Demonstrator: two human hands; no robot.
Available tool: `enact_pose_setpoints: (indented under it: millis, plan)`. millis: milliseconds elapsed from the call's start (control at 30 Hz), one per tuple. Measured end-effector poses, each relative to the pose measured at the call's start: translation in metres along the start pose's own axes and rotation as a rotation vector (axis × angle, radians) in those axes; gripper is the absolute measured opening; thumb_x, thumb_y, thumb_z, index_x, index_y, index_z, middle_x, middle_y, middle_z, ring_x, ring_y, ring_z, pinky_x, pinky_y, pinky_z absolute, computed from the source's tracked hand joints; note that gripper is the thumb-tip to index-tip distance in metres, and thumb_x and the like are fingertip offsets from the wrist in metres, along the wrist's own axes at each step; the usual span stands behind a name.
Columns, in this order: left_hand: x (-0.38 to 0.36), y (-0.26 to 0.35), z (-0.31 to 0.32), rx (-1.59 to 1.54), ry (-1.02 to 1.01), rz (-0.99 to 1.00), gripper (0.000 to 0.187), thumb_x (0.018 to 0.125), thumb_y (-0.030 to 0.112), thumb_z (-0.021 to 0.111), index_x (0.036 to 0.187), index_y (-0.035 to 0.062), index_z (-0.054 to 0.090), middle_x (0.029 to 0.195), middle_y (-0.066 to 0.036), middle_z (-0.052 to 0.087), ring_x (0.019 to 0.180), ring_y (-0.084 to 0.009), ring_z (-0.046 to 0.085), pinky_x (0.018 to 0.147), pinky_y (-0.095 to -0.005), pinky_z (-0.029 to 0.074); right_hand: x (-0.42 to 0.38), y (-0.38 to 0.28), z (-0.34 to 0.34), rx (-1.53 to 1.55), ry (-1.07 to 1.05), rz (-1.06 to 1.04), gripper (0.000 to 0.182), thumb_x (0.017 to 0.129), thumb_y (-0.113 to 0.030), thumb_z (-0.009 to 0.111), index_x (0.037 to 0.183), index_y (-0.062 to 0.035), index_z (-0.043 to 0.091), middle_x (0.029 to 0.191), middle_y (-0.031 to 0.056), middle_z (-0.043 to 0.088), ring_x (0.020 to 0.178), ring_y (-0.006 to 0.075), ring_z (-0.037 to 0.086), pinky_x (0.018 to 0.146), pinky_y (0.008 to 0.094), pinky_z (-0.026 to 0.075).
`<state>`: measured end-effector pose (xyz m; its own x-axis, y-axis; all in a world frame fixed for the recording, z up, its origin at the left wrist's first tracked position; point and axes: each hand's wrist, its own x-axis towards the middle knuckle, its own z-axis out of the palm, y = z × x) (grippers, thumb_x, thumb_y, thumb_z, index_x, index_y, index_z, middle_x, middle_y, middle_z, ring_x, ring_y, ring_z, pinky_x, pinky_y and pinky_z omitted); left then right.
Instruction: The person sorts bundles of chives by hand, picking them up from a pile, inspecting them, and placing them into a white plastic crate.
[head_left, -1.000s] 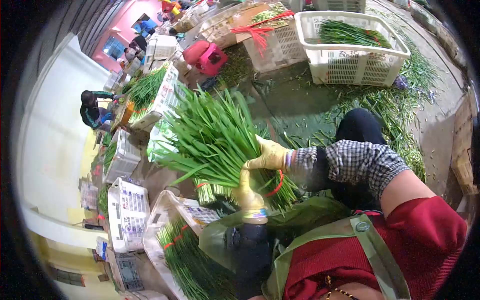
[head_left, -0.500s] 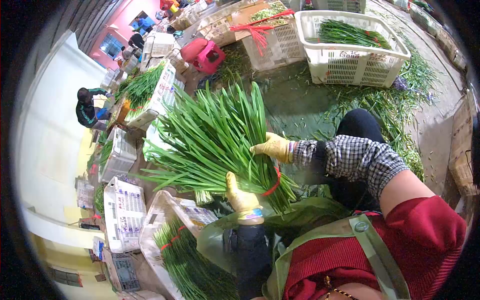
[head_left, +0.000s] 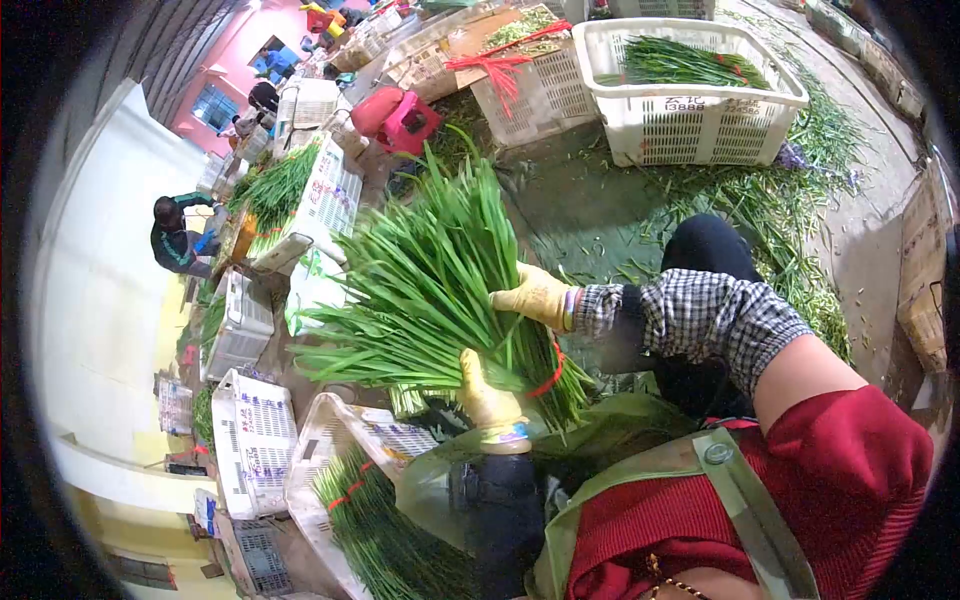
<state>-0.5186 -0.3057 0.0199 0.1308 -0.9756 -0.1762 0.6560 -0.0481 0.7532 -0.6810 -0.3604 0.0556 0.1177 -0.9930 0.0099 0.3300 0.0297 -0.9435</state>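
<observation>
A large bundle of garlic chives [head_left: 430, 270] lies across both my hands, its loose leaf tips fanning out to the upper left. A red band [head_left: 549, 372] is wrapped around it near the cut ends. My right hand [head_left: 538, 298], in a yellow glove, grips the bundle's far side. On the near side my left hand [head_left: 490, 405], gloved in yellow too, holds the bundle with its thumb up along the leaves. The fingers of both hands are mostly hidden behind the stems.
A white crate [head_left: 690, 120] with tied chives stands at the upper right. Another crate [head_left: 330, 420] beside my left arm holds a banded bundle [head_left: 390, 530]. Chive scraps [head_left: 800, 230] litter the floor. A pink stool [head_left: 410, 122] and a co-worker [head_left: 180, 235] are farther back.
The bundle has shifted slightly and its leaf tips are more upright and drawn in. Both hands keep their hold. The whole view has turned a little.
</observation>
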Motion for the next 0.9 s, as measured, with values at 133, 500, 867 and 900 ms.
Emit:
enact_pose_setpoints:
  millis: [133,500,867,900]
  plan:
    - [0.005,-0.002,-0.008,0.041,-0.012,0.051,0.040,0.094,0.023,0.063,0.128,0.0055,0.053,0.122,-0.009,0.061,0.106,-0.0256,0.061,0.094,-0.0413,0.050,-0.002,-0.002,-0.004,0.049,-0.020,0.065,0.046,0.081,-0.015,0.072,0.124,-0.0021,0.058,0.109,0.0087,0.068,0.097,0.0192,0.063,0.089,0.0343,0.050]
    - [0.024,0.015,-0.012,-0.170,0.058,-0.059,0.049,0.095,0.038,0.058,0.134,0.0084,0.052,0.129,-0.009,0.059,0.114,-0.0300,0.057,0.100,-0.0486,0.045,-0.012,0.037,-0.026,-0.458,-0.282,0.201,0.127,0.074,-0.047,0.082,0.152,0.0006,-0.007,0.146,0.0252,0.040,0.135,0.0282,0.041,0.112,0.0387,0.032]
    - [0.020,0.014,-0.012,0.427,0.148,0.115,0.051,0.097,0.036,0.058,0.135,0.0039,0.050,0.133,-0.008,0.053,0.117,-0.0178,0.049,0.098,-0.0352,0.040,-0.017,0.019,-0.036,0.399,-0.412,0.558,0.049,0.086,-0.035,0.073,0.120,-0.0034,0.059,0.107,0.0136,0.070,0.088,0.0249,0.070,0.082,0.0410,0.058]
    - [0.020,0.011,-0.018,0.291,0.005,-0.009,0.050,0.096,0.042,0.059,0.127,0.0034,0.056,0.125,-0.005,0.057,0.110,-0.0159,0.052,0.094,-0.0351,0.043,-0.016,0.017,-0.035,0.401,-0.441,0.556,0.044,0.088,-0.039,0.069,0.114,-0.0031,0.063,0.108,0.0148,0.070,0.088,0.0255,0.070,0.083,0.0411,0.057]
